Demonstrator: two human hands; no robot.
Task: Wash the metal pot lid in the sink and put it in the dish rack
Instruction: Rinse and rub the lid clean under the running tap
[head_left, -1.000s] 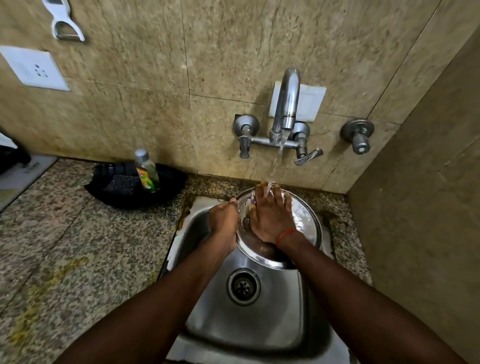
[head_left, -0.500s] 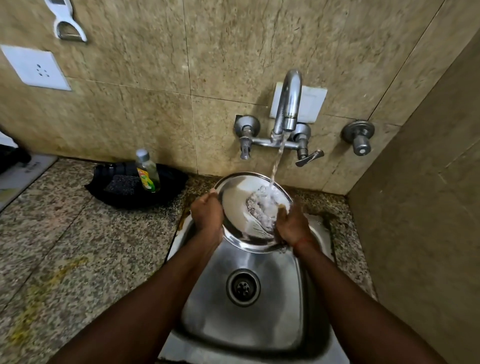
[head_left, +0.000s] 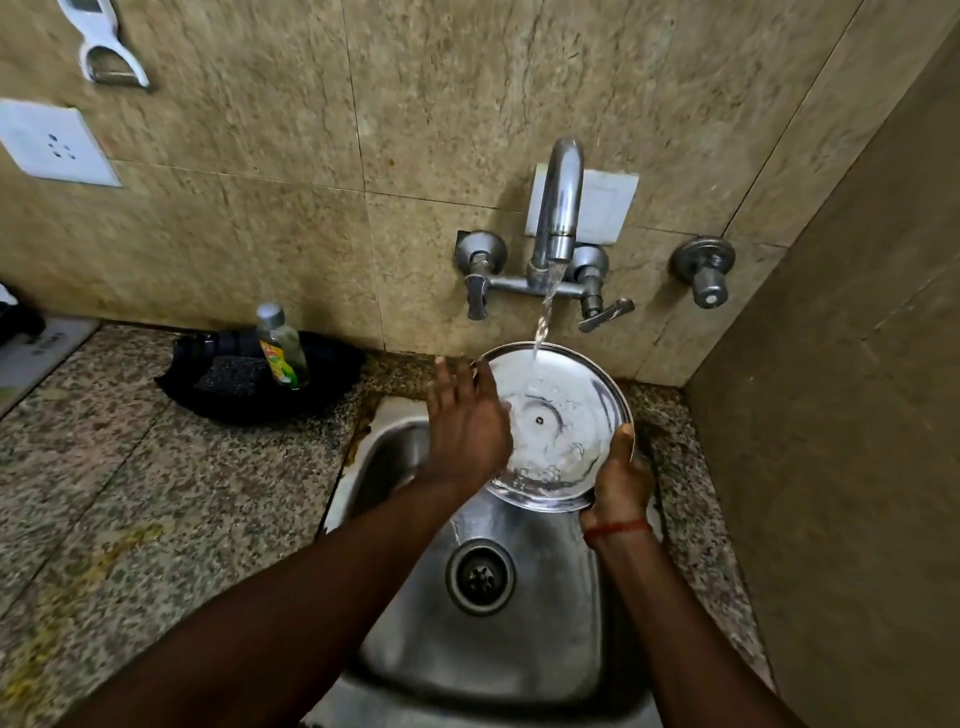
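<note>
Both hands on lid over sink.
R hand (head_left: 621, 480) grips metal pot lid (head_left: 558, 415) at lower-right rim; L hand (head_left: 467, 421) lies flat, fingers spread, on its left side, under tap (head_left: 558, 208) water, above sink (head_left: 498, 639).

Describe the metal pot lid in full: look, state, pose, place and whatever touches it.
The metal pot lid is a round, shiny steel disc with a raised rim and a small rivet at its centre. It is held tilted above the back of the sink, its wet face toward the camera. Water from the tap strikes its upper part and beads lower down. The right hand grips its lower right edge; the left hand lies flat across its left side.
</note>
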